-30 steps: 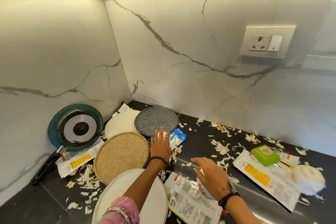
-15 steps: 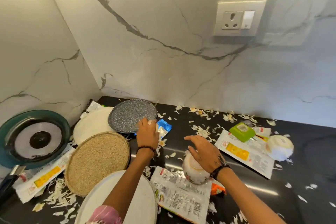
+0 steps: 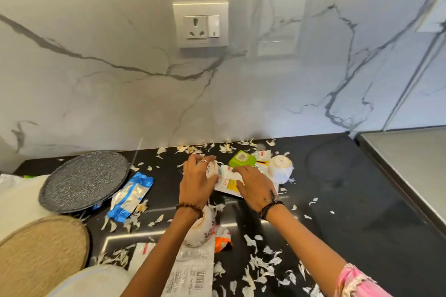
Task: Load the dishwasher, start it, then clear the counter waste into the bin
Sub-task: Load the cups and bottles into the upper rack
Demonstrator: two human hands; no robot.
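- We see the left hand [image 3: 196, 182] curled round a small white cup [image 3: 212, 171] with lettering on its side, at mid-counter near the back wall.
- Right hand [image 3: 253, 185] lies on a white-and-yellow wrapper [image 3: 228, 182], fingers bent over its crumpled edge (pinching or only pressing, we cannot tell).
- Just behind that wrapper: green lid-like piece [image 3: 241, 159], and to its right an upturned white bowl [image 3: 280, 169] sitting on the black counter [image 3: 362, 200].
- Under the left forearm a second white bowl [image 3: 200, 231] lies tilted on a printed packet [image 3: 190, 270], with an orange scrap [image 3: 223, 241] beside it.
- Blue-and-silver wrapper [image 3: 131, 196] lies flat, just right of the speckled grey plate [image 3: 84, 181].
- Left edge: woven round mat [image 3: 41, 253] in front, a white plate [image 3: 17, 202] partly under the grey plate.
- White peel scraps [image 3: 263, 263] are scattered over the counter, thickest near the wall and bottom centre.
- Wall socket [image 3: 200, 24] is on the marble backsplash above the hands.
- No dishwasher or bin in view.
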